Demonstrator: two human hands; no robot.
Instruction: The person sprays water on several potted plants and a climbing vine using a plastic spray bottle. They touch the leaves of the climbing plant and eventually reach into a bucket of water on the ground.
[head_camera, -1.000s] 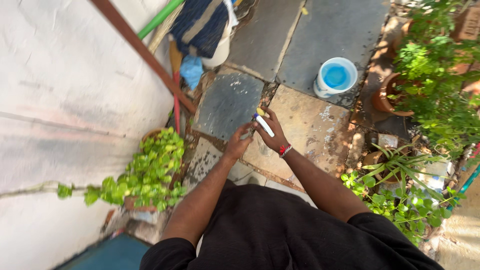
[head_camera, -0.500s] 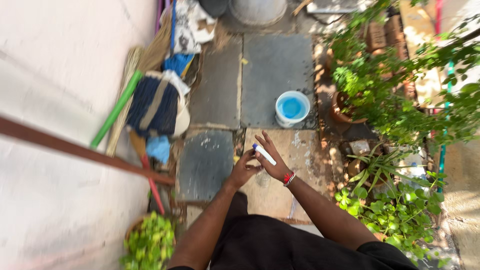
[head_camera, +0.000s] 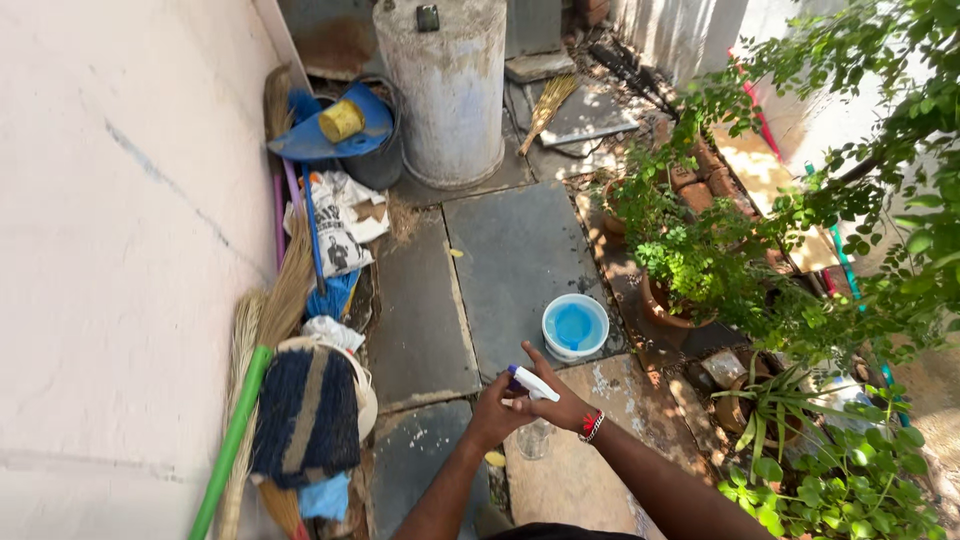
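Both hands meet low centre over the stone floor (head_camera: 420, 300). Right hand (head_camera: 558, 408): grip wrapped round a clear spray bottle (head_camera: 533, 436), white-and-blue nozzle head (head_camera: 531, 382) sticking out on top, index finger raised off it, rest of the fingers closed on the neck. Red and white wristband (head_camera: 592, 425) on that wrist. Left hand (head_camera: 493, 415): grip half curled, fingertips touching the nozzle head from the left; can't tell if it pinches or only rests there. Bottle body hangs below the hands, upright, above a tan slab. Small yellow scrap (head_camera: 495, 458) on the floor just below the left hand. Left of the hands: green pole (head_camera: 230, 440) leaning at the white wall (head_camera: 120, 250), dark blue striped cloth (head_camera: 305, 415) draped on a pale bucket, blue rag (head_camera: 326, 495) under it. Right: potted plants (head_camera: 830, 480) along the edge. Just beyond the hands: white tub (head_camera: 575, 327) with blue liquid, on a grey slab, clear of the bottle. Further out: terracotta pot (head_camera: 665, 300) with a leafy bush, brooms (head_camera: 290, 280), crumpled printed paper (head_camera: 340, 225). Far end: grey concrete cylinder (head_camera: 450, 90), blue lid (head_camera: 315, 135) with a yellow cup (head_camera: 342, 120) on it.
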